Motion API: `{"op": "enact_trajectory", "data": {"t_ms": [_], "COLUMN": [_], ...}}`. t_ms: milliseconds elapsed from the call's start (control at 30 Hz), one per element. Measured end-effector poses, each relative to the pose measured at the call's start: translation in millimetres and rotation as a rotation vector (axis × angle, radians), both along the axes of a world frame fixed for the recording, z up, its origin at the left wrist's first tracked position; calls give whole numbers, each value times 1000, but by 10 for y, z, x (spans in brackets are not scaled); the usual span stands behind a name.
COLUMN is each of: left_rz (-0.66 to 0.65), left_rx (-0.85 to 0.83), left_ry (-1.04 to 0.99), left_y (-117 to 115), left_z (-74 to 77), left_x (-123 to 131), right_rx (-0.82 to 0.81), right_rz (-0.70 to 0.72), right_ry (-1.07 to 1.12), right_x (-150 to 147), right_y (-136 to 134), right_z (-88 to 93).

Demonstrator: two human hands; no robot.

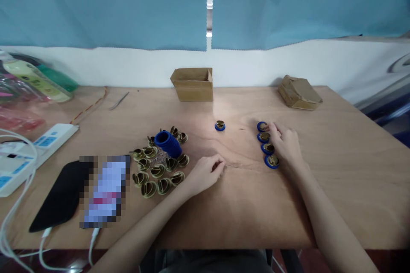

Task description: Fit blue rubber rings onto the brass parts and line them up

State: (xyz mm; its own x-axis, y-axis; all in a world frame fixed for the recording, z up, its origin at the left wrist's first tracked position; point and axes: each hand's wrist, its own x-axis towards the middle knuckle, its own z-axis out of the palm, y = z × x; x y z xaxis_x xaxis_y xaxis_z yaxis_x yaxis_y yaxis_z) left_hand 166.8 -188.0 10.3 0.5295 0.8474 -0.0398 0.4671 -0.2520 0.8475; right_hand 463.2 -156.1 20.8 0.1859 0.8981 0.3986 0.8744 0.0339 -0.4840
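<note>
My right hand [286, 140] reaches to the far end of a column of brass pieces seated in blue rings. Its thumb and forefinger are at the farthest blue-ringed brass piece [262, 126]. My left hand [205, 174] is just above the tabletop with fingers curled together, and anything inside them is hidden. To its left, loose brass pieces [157, 171], each with a raised tab, surround a leaning stack of blue rings [169, 143] and some small metal bits [160, 156]. Another brass piece on a blue ring [220, 125] lies alone beyond my hands.
An open cardboard box [194, 91] and a crumpled carton [301, 93] stand along the back. Two cabled phones, one a black phone [60, 196], lie at left beside a white power strip [48, 147]. Tweezers [119, 100] and a bottle [35, 77] are at back left.
</note>
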Motion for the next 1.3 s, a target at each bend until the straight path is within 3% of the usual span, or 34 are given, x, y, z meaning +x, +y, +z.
{"op": "enact_trajectory", "data": {"t_ms": [367, 500, 767, 1300], "left_rz": [-2, -3, -13, -30], "left_rx": [-9, 0, 31, 80], "left_ry": [22, 13, 45, 101], "left_y": [2, -1, -17, -22], "left_z": [27, 34, 59, 43], "left_x": [-1, 3, 9, 21], "right_rx": [12, 71, -100, -95], "right_rz": [14, 101, 235, 194], "right_ry": [-22, 1, -9, -168], "right_x": [7, 15, 38, 65], "right_y": [6, 44, 79, 46], "right_z": [18, -48, -140, -127]}}
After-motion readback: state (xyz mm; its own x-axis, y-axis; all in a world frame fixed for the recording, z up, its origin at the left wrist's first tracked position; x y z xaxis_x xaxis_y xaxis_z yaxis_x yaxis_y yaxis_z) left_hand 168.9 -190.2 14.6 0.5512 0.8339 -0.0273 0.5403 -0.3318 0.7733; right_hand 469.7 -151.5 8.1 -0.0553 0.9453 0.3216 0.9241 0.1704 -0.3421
